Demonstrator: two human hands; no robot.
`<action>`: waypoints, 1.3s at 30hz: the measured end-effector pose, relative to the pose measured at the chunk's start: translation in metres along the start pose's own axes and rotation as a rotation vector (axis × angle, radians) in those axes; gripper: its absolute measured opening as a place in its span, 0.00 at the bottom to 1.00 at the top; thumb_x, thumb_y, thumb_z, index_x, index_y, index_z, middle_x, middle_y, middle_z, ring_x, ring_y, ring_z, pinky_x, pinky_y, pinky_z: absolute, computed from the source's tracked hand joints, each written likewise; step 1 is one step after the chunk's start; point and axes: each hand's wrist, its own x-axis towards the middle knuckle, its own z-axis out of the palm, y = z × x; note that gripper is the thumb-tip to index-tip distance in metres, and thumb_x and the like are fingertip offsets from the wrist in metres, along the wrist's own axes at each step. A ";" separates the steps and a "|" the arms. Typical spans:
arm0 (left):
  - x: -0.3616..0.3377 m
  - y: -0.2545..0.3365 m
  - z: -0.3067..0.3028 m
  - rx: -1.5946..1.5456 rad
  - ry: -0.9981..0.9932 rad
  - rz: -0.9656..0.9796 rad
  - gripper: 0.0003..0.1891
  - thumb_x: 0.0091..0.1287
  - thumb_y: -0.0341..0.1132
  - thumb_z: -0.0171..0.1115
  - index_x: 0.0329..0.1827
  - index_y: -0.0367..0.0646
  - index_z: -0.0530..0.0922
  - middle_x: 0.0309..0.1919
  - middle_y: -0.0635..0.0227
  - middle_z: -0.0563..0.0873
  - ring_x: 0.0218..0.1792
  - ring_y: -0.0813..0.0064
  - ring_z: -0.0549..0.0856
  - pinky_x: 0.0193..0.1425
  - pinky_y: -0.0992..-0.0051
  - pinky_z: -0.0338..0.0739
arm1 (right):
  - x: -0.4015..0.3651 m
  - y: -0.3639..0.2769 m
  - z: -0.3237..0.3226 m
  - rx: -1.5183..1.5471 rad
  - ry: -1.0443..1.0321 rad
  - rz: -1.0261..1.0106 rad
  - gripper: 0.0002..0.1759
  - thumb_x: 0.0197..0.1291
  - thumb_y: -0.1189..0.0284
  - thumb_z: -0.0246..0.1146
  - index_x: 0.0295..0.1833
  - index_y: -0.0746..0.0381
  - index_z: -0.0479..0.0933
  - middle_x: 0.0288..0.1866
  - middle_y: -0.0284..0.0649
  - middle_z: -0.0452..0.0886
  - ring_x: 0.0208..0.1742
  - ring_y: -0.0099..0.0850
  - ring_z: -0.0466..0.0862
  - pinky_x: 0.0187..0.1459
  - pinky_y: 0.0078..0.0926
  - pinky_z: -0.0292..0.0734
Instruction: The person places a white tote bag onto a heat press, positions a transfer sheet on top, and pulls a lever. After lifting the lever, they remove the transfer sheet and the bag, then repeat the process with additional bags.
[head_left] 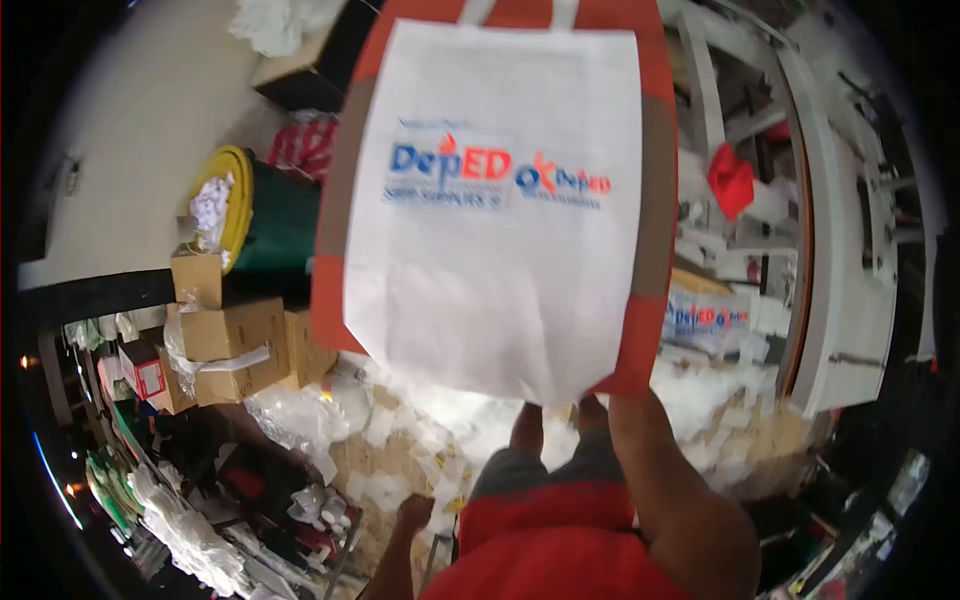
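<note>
A white bag [490, 290] with blue and red "DepED" lettering fills the upper middle, its two handles running off the top edge. It lies flat against a red board [335, 300] with brown bands down both sides. My right forearm [650, 450] reaches up to the board's lower right corner. The hand at its end is hidden behind the board and bag, so its grip cannot be seen. Low and to the left, my left hand [414, 512] hangs by my side with fingers curled in, and nothing shows in it.
Left stand a green bin [280, 230] with a yellow rim, cardboard boxes [235, 345] and clear plastic wrap [305, 415]. Scraps litter the floor [380, 480]. At right are a white frame [700, 75], a red cloth [731, 182] and another printed bag [705, 318]. White bundles [190, 530] lie lower left.
</note>
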 end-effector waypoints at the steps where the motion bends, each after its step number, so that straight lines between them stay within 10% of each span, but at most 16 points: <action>1: 0.004 0.001 0.000 -0.038 0.057 0.055 0.16 0.66 0.50 0.60 0.38 0.44 0.82 0.34 0.54 0.86 0.41 0.49 0.85 0.46 0.57 0.80 | -0.004 0.010 -0.002 0.010 0.023 0.014 0.18 0.58 0.67 0.64 0.50 0.67 0.75 0.38 0.52 0.83 0.40 0.46 0.84 0.44 0.40 0.77; 6: -0.005 0.066 -0.023 -0.375 0.028 0.069 0.17 0.65 0.45 0.63 0.36 0.36 0.80 0.33 0.53 0.87 0.38 0.58 0.88 0.42 0.64 0.81 | -0.015 0.041 -0.006 0.148 0.079 0.172 0.18 0.58 0.67 0.64 0.50 0.67 0.75 0.39 0.52 0.83 0.41 0.46 0.84 0.45 0.40 0.77; 16: 0.004 0.054 0.022 -0.074 0.137 0.339 0.15 0.64 0.42 0.65 0.38 0.36 0.80 0.31 0.55 0.87 0.38 0.57 0.88 0.45 0.64 0.81 | 0.011 0.030 -0.022 0.659 -0.035 0.379 0.19 0.58 0.66 0.64 0.51 0.67 0.75 0.40 0.53 0.83 0.42 0.45 0.84 0.46 0.39 0.77; 18: 0.008 0.065 0.029 -0.294 0.166 0.466 0.17 0.62 0.38 0.68 0.48 0.38 0.79 0.42 0.52 0.85 0.47 0.58 0.86 0.46 0.64 0.82 | -0.056 -0.010 -0.084 0.155 -0.113 -0.133 0.21 0.60 0.69 0.64 0.56 0.68 0.72 0.46 0.50 0.83 0.46 0.39 0.84 0.49 0.36 0.77; 20: 0.024 0.091 0.052 -0.572 0.190 0.486 0.28 0.60 0.37 0.71 0.63 0.42 0.73 0.58 0.49 0.78 0.58 0.56 0.80 0.49 0.65 0.82 | -0.129 -0.030 -0.134 0.410 -0.245 0.006 0.26 0.60 0.74 0.63 0.62 0.69 0.67 0.51 0.49 0.81 0.49 0.36 0.83 0.51 0.33 0.78; 22: 0.055 0.098 0.065 -0.537 -0.176 0.712 0.43 0.62 0.40 0.71 0.77 0.48 0.56 0.66 0.50 0.70 0.65 0.55 0.73 0.54 0.62 0.81 | -0.185 -0.009 -0.162 0.808 -0.292 0.154 0.34 0.58 0.80 0.63 0.70 0.70 0.59 0.56 0.50 0.79 0.53 0.35 0.81 0.53 0.32 0.78; 24: -0.076 0.215 -0.004 -1.110 -0.418 0.160 0.47 0.65 0.37 0.68 0.80 0.53 0.44 0.64 0.53 0.73 0.60 0.56 0.78 0.52 0.62 0.82 | -0.246 -0.014 -0.205 0.918 -0.335 0.126 0.42 0.58 0.82 0.63 0.76 0.67 0.51 0.55 0.52 0.79 0.52 0.36 0.82 0.53 0.31 0.79; 25: -0.096 0.222 -0.015 -1.168 -0.550 0.263 0.48 0.65 0.33 0.66 0.80 0.55 0.39 0.61 0.51 0.76 0.54 0.58 0.81 0.49 0.61 0.82 | -0.272 -0.015 -0.225 0.924 -0.330 0.098 0.42 0.58 0.82 0.63 0.76 0.67 0.51 0.55 0.52 0.79 0.52 0.36 0.82 0.53 0.31 0.79; 28: -0.141 0.227 -0.046 -0.887 -0.382 0.666 0.45 0.66 0.30 0.64 0.79 0.54 0.43 0.56 0.49 0.79 0.50 0.61 0.82 0.50 0.61 0.81 | -0.323 -0.041 -0.289 0.724 -0.271 0.079 0.49 0.58 0.83 0.63 0.79 0.63 0.41 0.50 0.51 0.82 0.46 0.34 0.84 0.49 0.30 0.80; 33: -0.263 0.253 -0.151 -0.606 -0.329 1.148 0.36 0.63 0.27 0.62 0.75 0.51 0.60 0.50 0.53 0.82 0.48 0.69 0.81 0.49 0.70 0.78 | -0.368 -0.146 -0.389 0.490 -0.170 -0.168 0.41 0.56 0.81 0.64 0.75 0.64 0.57 0.43 0.41 0.81 0.35 0.22 0.78 0.39 0.17 0.73; 36: -0.282 0.294 -0.214 -0.906 -0.667 0.896 0.24 0.68 0.34 0.62 0.68 0.45 0.71 0.51 0.63 0.82 0.48 0.73 0.80 0.50 0.74 0.77 | -0.368 -0.221 -0.429 0.742 -0.139 -0.502 0.33 0.55 0.74 0.70 0.67 0.61 0.69 0.41 0.32 0.78 0.33 0.18 0.70 0.39 0.14 0.67; 39: -0.328 0.333 -0.283 -0.613 -0.180 1.404 0.17 0.68 0.29 0.63 0.61 0.41 0.77 0.50 0.67 0.83 0.50 0.77 0.80 0.51 0.75 0.77 | -0.355 -0.301 -0.486 0.456 0.143 -0.735 0.28 0.54 0.69 0.73 0.60 0.61 0.75 0.46 0.34 0.78 0.39 0.17 0.72 0.43 0.14 0.66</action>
